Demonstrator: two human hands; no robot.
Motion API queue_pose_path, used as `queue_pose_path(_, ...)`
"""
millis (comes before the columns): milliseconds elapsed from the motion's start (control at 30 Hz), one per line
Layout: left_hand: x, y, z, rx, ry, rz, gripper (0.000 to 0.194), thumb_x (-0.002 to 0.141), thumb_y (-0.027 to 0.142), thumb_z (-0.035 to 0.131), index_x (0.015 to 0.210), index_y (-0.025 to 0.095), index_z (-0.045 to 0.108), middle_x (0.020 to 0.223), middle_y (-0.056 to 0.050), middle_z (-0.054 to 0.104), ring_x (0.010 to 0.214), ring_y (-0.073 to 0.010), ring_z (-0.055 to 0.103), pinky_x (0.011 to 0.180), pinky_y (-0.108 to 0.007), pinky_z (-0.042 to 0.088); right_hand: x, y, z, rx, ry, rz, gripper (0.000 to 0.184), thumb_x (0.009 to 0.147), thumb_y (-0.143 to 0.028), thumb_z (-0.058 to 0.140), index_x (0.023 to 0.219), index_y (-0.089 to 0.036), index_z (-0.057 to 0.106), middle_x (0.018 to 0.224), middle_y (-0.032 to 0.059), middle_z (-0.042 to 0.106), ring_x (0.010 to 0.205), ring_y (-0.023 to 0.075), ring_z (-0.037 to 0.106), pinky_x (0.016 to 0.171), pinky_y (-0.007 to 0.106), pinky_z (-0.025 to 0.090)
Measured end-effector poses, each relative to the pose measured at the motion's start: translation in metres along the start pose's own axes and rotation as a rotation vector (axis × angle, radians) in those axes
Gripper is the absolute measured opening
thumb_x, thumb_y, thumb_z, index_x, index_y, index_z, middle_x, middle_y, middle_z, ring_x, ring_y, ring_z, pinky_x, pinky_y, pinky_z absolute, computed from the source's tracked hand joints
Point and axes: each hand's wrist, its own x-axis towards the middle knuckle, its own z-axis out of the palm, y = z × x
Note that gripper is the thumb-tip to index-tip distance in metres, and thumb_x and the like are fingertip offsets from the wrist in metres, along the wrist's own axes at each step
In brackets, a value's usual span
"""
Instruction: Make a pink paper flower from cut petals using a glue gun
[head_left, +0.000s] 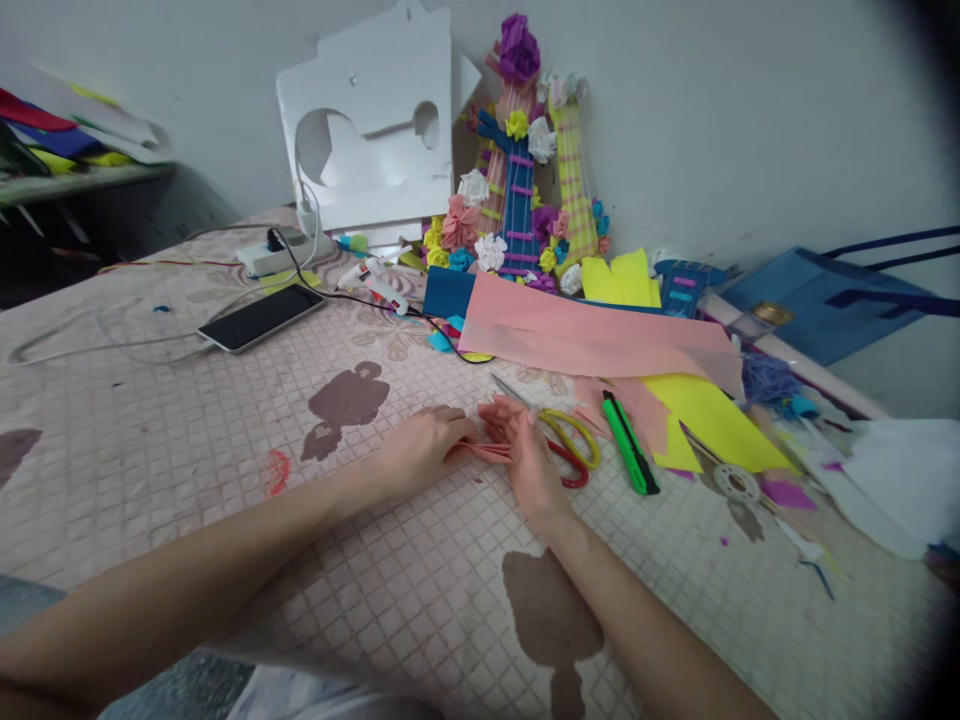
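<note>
My left hand [421, 448] and my right hand [523, 455] meet at the middle of the patterned surface. Both are closed on a narrow pink paper strip [484, 450] that lies flat between them, the fingers pinching and pressing it. Scissors [571, 440] with yellow and red handles lie just right of my right hand, partly under it. A green utility knife [630, 443] lies a little farther right.
Pink paper sheets [592, 335] and yellow paper [709, 420] spread to the right. A paper-flower craft [525, 180] and white cardboard [367, 125] lean on the wall. A phone [262, 317], cables and a glue gun [379, 285] lie at the back left. A tape roll [736, 482] sits right.
</note>
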Motion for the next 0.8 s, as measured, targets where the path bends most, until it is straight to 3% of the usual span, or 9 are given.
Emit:
queue_pose_path(133, -0.001, -0.001, 0.002, 0.001, 0.013, 0.016, 0.012, 0.085, 0.013, 0.05, 0.088, 0.016, 0.062, 0.088, -0.006, 0.063, 0.083, -0.0186, 0.059, 0.074, -0.029, 0.044, -0.002, -0.009, -0.005, -0.165, -0.076, -0.058, 0.038, 0.088, -0.055, 0.044, 0.111, -0.028, 0.056, 0.115, 0.0049, 0.059, 0.103, 0.0192, 0.056, 0.086, 0.038, 0.047)
queue_pose_path(267, -0.001, -0.003, 0.004, 0.008, 0.009, -0.001, 0.012, 0.084, 0.012, 0.052, 0.09, 0.015, 0.062, 0.088, -0.007, 0.063, 0.082, -0.0188, 0.059, 0.072, -0.029, 0.044, -0.004, -0.018, -0.012, -0.614, -0.197, -0.229, 0.023, 0.077, -0.032, 0.065, 0.099, -0.025, 0.061, 0.099, 0.0039, 0.062, 0.094, 0.021, 0.056, 0.084, 0.038, 0.044)
queue_pose_path(367, 0.0, -0.004, 0.005, 0.009, 0.006, -0.007, 0.011, 0.085, 0.013, 0.052, 0.088, 0.015, 0.062, 0.086, -0.007, 0.063, 0.082, -0.0185, 0.059, 0.073, -0.029, 0.044, -0.004, -0.019, -0.013, -0.83, -0.193, -0.352, 0.008, 0.078, -0.021, 0.062, 0.085, -0.024, 0.061, 0.084, 0.0028, 0.061, 0.087, 0.0212, 0.054, 0.079, 0.038, 0.042)
queue_pose_path(600, 0.0, -0.016, -0.006, -0.006, -0.021, -0.041, 0.006, 0.083, 0.016, 0.056, 0.082, 0.015, 0.062, 0.081, -0.004, 0.064, 0.075, -0.0156, 0.058, 0.066, -0.024, 0.04, -0.001, -0.016, -0.013, -0.892, -0.217, -0.403, 0.012, 0.081, -0.01, 0.053, 0.078, -0.021, 0.056, 0.079, 0.0023, 0.058, 0.082, 0.0191, 0.051, 0.071, 0.032, 0.041)
queue_pose_path(800, 0.002, -0.022, -0.017, -0.055, -0.09, -0.063, 0.004, 0.08, 0.018, 0.06, 0.082, 0.015, 0.064, 0.078, -0.003, 0.064, 0.071, -0.0139, 0.057, 0.061, -0.022, 0.039, -0.002, -0.014, -0.014, -0.918, -0.226, -0.416, 0.011, 0.081, -0.01, 0.054, 0.08, -0.021, 0.055, 0.08, 0.0024, 0.058, 0.082, 0.019, 0.052, 0.071, 0.032, 0.042)
